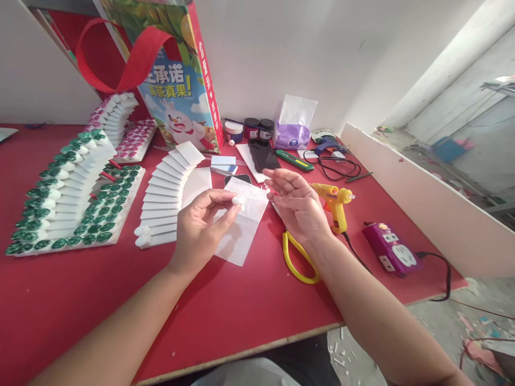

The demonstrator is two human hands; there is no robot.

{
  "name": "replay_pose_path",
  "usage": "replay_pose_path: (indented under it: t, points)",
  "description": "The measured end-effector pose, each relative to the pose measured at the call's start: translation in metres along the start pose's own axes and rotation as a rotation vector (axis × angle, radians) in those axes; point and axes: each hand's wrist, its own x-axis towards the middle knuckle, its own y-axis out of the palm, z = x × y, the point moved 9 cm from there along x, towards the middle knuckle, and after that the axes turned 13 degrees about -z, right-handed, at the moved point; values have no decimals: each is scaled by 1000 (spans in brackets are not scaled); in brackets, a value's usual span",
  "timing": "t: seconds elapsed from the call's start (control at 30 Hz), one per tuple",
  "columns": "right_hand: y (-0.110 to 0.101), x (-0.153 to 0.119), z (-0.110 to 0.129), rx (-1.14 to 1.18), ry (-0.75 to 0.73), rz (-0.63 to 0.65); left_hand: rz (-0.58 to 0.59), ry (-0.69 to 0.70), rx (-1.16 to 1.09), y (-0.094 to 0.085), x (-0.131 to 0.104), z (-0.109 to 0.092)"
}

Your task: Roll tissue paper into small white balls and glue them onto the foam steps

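My left hand (209,214) pinches a small white rounded lump (238,200) between thumb and fingertips, over a sheet of white paper (237,244). To its right, my right hand (300,209) is open, with its fingers stretched and slightly curved and nothing visible in them. Beside my left hand lies a fan of overlapping white strips (161,201). Two white rounded lumps (142,236) sit at the near end of that fan. Partly hidden by my right wrist is a tool with a yellow looped handle (295,265).
A yellow glue gun (336,206) and a purple power socket (392,249) are at right. Fanned pieces with green tops (48,198) stand at left. Behind are a large gift bag (181,91), a tissue pack (293,134), a green cutter (295,160) and paint jars (251,128).
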Motion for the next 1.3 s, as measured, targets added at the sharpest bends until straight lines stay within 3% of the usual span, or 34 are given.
replay_pose_path:
  t: [0.13, 0.27, 0.37, 0.67, 1.0, 1.3]
  points:
    - [-4, 0, 3, -142, -101, -49, 52, 120, 0, 5, -5, -11]
    - [5, -6, -16, -121, 96, 44, 93, 265, 32, 8, -9, -22]
    - [11, -13, -27, -76, 244, 75, 110, 289, 36, 9, -9, -24]
    - [25, -26, -38, -19, 379, 183, 135, 284, 67, 11, -13, -17]
    - [24, -26, -39, -53, 350, 162, 99, 308, 148, 10, -12, -18]
    - [23, -24, -32, -185, 184, 147, 97, 222, 149, 10, -11, -16]
